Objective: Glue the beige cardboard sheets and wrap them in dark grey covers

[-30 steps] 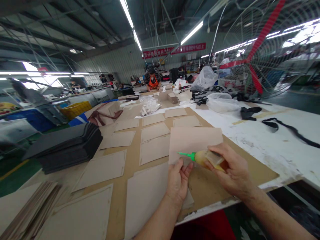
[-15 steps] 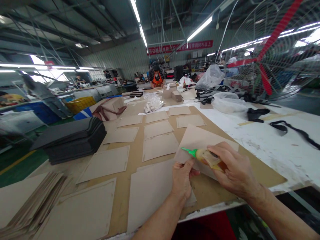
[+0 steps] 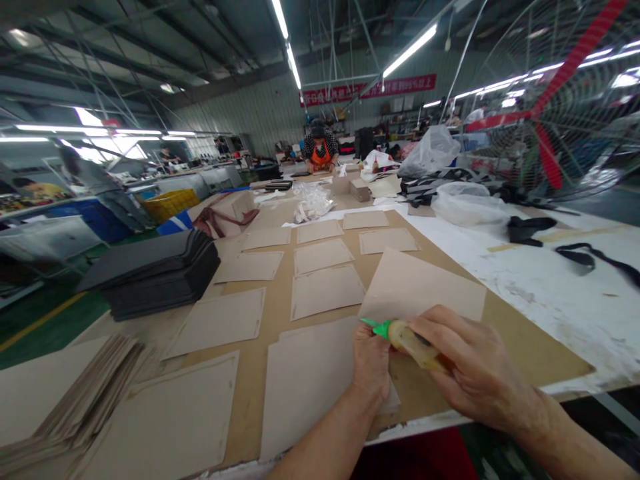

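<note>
My right hand (image 3: pixel 473 363) is closed around a squeeze glue bottle (image 3: pixel 413 341), yellowish and see-through, with a green nozzle pointing left. The nozzle tip is over the near left corner of a tan cardboard sheet (image 3: pixel 425 283). That sheet lies tilted to the others, its near edge partly hidden by the bottle and hands. My left hand (image 3: pixel 371 367) grips the sheet at this near corner; the fingertips are mostly hidden. Under my left wrist lie a few overlapping cardboard sheets (image 3: pixel 305 387). Rows of single sheets (image 3: pixel 327 290), with faint glue marks along some edges, spread out ahead.
At the left are a stack of cardboard (image 3: pixel 65 393) and a pile of black padded sheets (image 3: pixel 155 277). Clear plastic bags (image 3: pixel 465 203) and black straps lie on the white tabletop at right, near a large fan (image 3: pixel 540 120). A person in an orange apron (image 3: pixel 321 153) works at the far end.
The bottle's nozzle has moved down the sheet toward me, to its near left corner beside my left hand. The view has shifted slightly.
</note>
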Tool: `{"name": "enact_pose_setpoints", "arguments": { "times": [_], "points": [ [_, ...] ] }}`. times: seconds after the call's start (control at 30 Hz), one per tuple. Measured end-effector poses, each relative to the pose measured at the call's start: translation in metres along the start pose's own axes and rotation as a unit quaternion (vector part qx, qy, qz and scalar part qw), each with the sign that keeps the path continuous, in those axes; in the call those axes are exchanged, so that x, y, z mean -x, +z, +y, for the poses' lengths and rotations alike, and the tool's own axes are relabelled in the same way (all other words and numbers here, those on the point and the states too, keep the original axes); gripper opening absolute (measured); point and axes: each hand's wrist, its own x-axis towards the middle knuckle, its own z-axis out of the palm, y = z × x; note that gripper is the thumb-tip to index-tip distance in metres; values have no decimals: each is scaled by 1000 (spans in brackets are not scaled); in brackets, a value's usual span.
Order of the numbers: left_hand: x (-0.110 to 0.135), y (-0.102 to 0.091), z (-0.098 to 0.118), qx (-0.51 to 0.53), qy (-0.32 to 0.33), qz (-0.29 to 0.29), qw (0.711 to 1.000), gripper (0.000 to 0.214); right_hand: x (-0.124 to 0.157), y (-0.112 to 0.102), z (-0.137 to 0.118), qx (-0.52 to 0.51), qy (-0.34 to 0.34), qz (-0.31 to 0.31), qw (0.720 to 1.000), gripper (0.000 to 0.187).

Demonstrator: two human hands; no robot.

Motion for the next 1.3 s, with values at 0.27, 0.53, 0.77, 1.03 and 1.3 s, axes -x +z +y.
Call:
{"name": "enact_pose_setpoints", "arguments": {
  "times": [0.27, 0.53, 0.77, 1.03, 1.3],
  "points": [
    [1, 4, 2, 4, 0, 1, 1000, 26, 5, 2, 1, -22, 14, -17, 1000, 31],
    [2, 5, 3, -7, 4, -6, 1000, 21, 5, 2, 0, -29, 33, -15, 999, 29],
    [0, 0, 0, -19, -18, 16, 1000, 26, 6, 3, 11, -11, 55, 7, 998, 31],
    [1, 1, 2, -15, -12, 7, 1000, 32, 3, 0, 8, -7, 33, 0, 999, 28],
    [3, -2, 3, -36, -41, 63, 997, 42, -8, -14, 42, 105, 88, 106, 985, 36]
  ]
}}
